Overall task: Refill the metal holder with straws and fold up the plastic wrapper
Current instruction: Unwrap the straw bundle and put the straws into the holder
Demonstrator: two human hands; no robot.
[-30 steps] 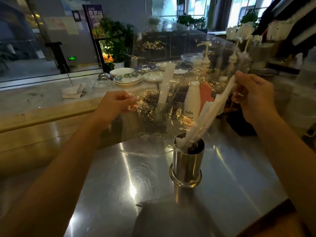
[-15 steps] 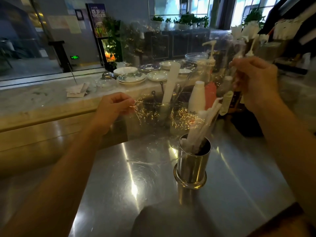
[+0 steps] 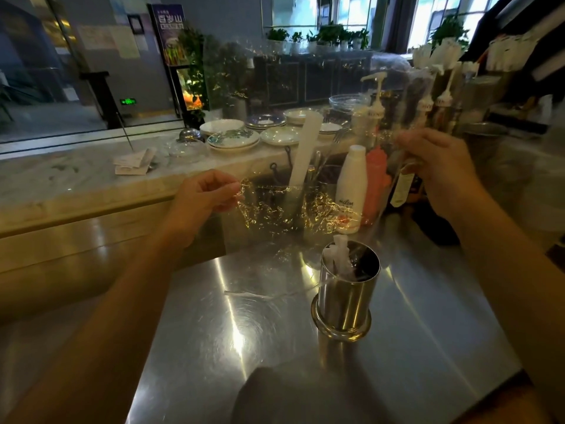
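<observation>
A shiny metal holder [image 3: 344,301] stands upright on the steel counter [image 3: 275,347], right of centre. Several white wrapped straws [image 3: 338,255] sit inside it, their tops just above the rim. I hold a clear, crinkled plastic wrapper [image 3: 293,206] stretched above and behind the holder. My left hand [image 3: 201,200] pinches its left edge. My right hand [image 3: 440,166] grips its right edge, higher up. A thin strip of the wrapper trails down onto the counter left of the holder.
A white bottle [image 3: 351,188] and a red squeeze bottle [image 3: 376,185] stand just behind the holder. Stacked plates [image 3: 235,139] sit on the marble ledge [image 3: 76,179] beyond. Pump bottles [image 3: 379,99] and a rack of straws fill the back right. A dark object [image 3: 434,221] lies at the right.
The straws have slid out of the wrapper and dropped fully into the holder. My right hand has lifted the now empty wrapper up and away.
</observation>
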